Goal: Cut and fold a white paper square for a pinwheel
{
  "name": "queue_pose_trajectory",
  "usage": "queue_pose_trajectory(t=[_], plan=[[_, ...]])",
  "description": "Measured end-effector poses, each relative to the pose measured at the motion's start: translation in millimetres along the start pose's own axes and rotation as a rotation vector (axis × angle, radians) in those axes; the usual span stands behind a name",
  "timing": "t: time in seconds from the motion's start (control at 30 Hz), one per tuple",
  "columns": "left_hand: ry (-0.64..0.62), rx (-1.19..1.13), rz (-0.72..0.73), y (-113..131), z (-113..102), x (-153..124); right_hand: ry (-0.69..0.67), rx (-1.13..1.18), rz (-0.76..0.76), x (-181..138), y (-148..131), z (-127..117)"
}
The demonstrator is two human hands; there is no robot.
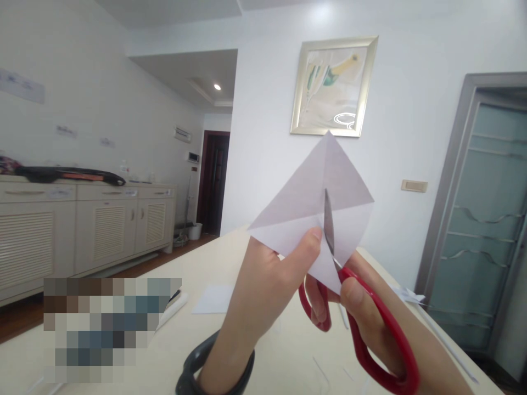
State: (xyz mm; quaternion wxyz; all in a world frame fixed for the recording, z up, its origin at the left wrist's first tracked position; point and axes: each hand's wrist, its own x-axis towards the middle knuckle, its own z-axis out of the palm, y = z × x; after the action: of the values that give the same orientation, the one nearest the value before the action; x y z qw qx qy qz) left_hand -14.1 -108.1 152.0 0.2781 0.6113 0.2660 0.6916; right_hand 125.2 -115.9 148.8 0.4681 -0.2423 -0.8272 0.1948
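Observation:
A square of white paper point(300, 181) with crossing crease lines is held up in the air, one corner pointing upward. My left hand point(275, 280) pinches its lower edge, thumb on the near face and fingers hidden behind. In my right hand point(366, 312) are red-handled scissors point(381, 323), the thumb through one loop and fingers through the other. One blade lies over the near face of the paper, its tip close to the middle where the creases meet. The other blade is hidden behind the sheet. A cut runs up from the lower edge along the blades.
On the cream table point(164, 351) lie a white paper piece point(212, 300), thin strips and paper scraps point(409, 296) at the right. A pixelated patch covers the table's left. Beyond stand a white cabinet point(90, 230) and a framed picture point(333, 88) on the wall.

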Motion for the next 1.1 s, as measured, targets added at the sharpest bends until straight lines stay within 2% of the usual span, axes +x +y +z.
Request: queue_pose_trajectory(t=[0.2, 0.4, 0.6, 0.73, 1.0, 1.1], plan=[[-0.04, -0.002, -0.058, -4.6, -4.4, -0.9, -0.033, 0.037, -0.005, 5.1, -0.1, 2.9], [-0.004, 0.028, -0.025, -6.5, -6.1, -0.9, -0.041, 0.073, 0.02, 1.3, 0.8, 3.4], [-0.012, 0.026, -0.061, -8.1, -7.6, -4.1, -0.084, 0.179, 0.149, -8.0, 11.0, 0.1], [-0.029, 0.019, -0.064, -8.2, -7.2, -3.8, -0.097, 0.249, 0.163, -7.1, 10.1, -1.0], [0.018, 0.021, 0.04, -9.2, -5.0, 0.5, -0.087, 0.256, 0.174, -7.5, 8.2, 1.5], [0.015, 0.018, 0.026, -8.3, -5.4, 1.2, -0.047, 0.155, 0.135, -7.8, 7.7, 0.4]])
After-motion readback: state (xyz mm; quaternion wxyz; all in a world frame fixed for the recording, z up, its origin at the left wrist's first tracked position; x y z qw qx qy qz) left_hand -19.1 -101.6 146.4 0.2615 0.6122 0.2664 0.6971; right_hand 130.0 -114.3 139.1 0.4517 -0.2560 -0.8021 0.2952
